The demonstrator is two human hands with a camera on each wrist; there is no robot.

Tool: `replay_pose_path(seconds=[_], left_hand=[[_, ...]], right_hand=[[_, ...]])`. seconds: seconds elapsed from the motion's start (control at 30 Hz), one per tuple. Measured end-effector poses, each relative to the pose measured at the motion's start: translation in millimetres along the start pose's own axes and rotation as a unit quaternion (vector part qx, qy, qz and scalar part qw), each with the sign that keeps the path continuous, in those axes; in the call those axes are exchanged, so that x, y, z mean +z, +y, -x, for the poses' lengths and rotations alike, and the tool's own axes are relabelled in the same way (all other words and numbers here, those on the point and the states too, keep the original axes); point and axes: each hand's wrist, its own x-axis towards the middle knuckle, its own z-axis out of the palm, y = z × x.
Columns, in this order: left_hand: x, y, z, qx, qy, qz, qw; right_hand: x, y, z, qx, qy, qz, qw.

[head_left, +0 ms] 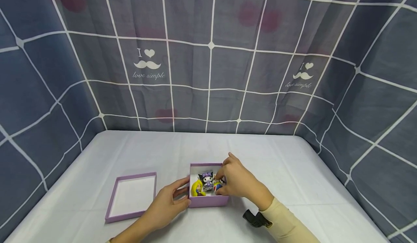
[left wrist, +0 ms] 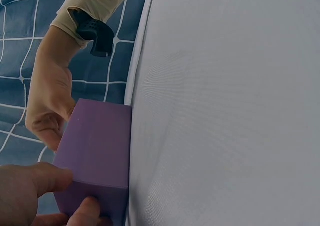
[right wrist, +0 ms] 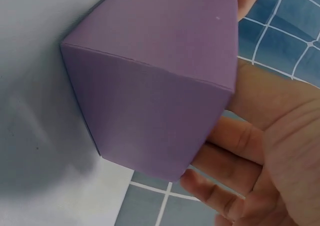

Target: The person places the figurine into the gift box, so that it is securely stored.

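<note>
An open purple box (head_left: 208, 201) with a white inside stands on the table. Three small toy figures are in it: a yellow-haired figurine (head_left: 197, 188) at the left, a black-and-purple hooded figurine (head_left: 207, 181) in the middle, and a colourful figurine (head_left: 217, 186) at the right, partly covered. My right hand (head_left: 239, 179) reaches over the box's right wall, thumb and fingers pinching the colourful figurine. My left hand (head_left: 166, 203) rests its fingertips against the left wall; in the left wrist view, its thumb (left wrist: 52, 178) touches the purple side.
Left of the box, a purple-rimmed lid (head_left: 130, 178) lies with its white inside facing up. A white cloth (head_left: 267, 156) covers the table. Grey checked curtains (head_left: 189, 65) enclose the back and both sides. A black band (head_left: 255, 219) is on the right wrist.
</note>
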Motion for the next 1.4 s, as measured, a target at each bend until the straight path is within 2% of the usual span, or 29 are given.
replay_pose_path(seconds=[0.2,0.33,0.67,1.03,1.4], left_hand=[[0.1,-1.0,-0.6,0.002,-0.003,0.004,1.0],[0.1,-0.5,-0.9,0.004,-0.003,0.003,1.0],[0.2,4.5,-0.8,0.006,0.002,0.001,1.0],[0.8,5.7,1.1,0.005,0.003,0.019,0.9998],[0.9,4.4,2.1,0.005,0.005,0.014,0.9999]], right_hand=[[5,0,-2.2,0.04,-0.008,0.027,0.9988],[6,-1,-3.1,0.052,-0.015,0.033,0.998],[6,-2,-9.1,0.049,-0.058,0.039,0.9964],[5,-4,-7.9,0.049,-0.074,0.035,0.9954],[-16,-11,-2.9,0.03,-0.047,0.025,0.9981]])
